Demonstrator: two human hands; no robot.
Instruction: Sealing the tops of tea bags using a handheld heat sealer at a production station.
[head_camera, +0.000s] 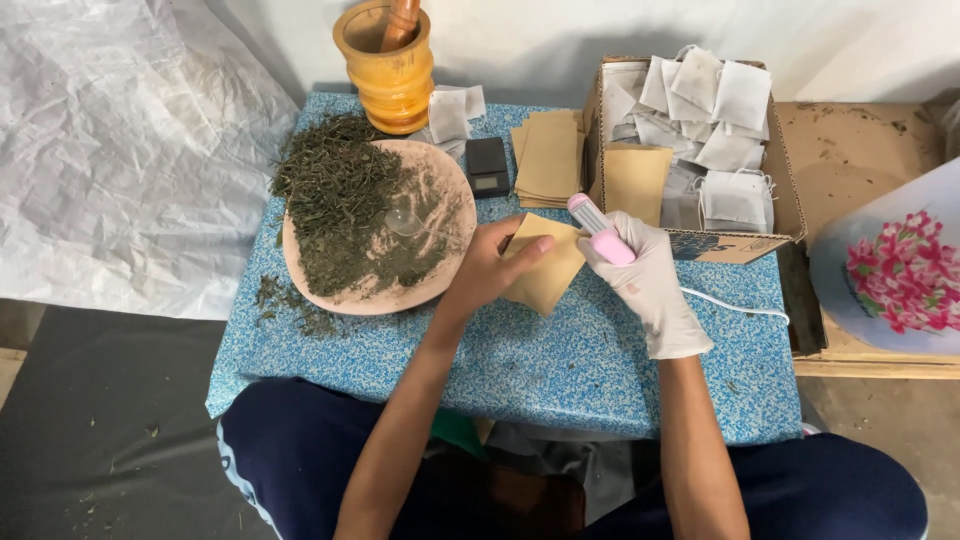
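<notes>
Lap: dark blue trousers (300, 450) fill the bottom edge, knees spread beneath the small table with a blue speckled top (560, 360); both forearms reach up from here.
Left hand: bare left hand (492, 265), fingers curled and thumb laid across the tan paper envelope (545, 270), pinching its left edge.
Right hand: right hand (645, 275) in a white glove, closed round a pink and white pen-shaped sealing tool (598, 232) whose tip points up and left, just above the envelope's upper right corner.
Envelope: flat, kraft brown, tilted like a diamond, held over the table's middle between the two hands — near the plate's right rim.
Cord: a thin white cord (735, 305) runs right from the gloved hand across the table.
Plate: round pink plate (445, 215) heaped with dried green herb (335, 200); a clear spoon (405, 222) lies in it, hard to make out.
Behind: stack of tan envelopes (548, 160), small dark scale (488, 165), wooden mortar with pestle (390, 65) — pestle cut off at the top.
Box: cardboard box (785, 190) of white filter bags (720, 100).
Hidden: the envelope's mouth, and whether the tool touches it, cannot be told.
</notes>
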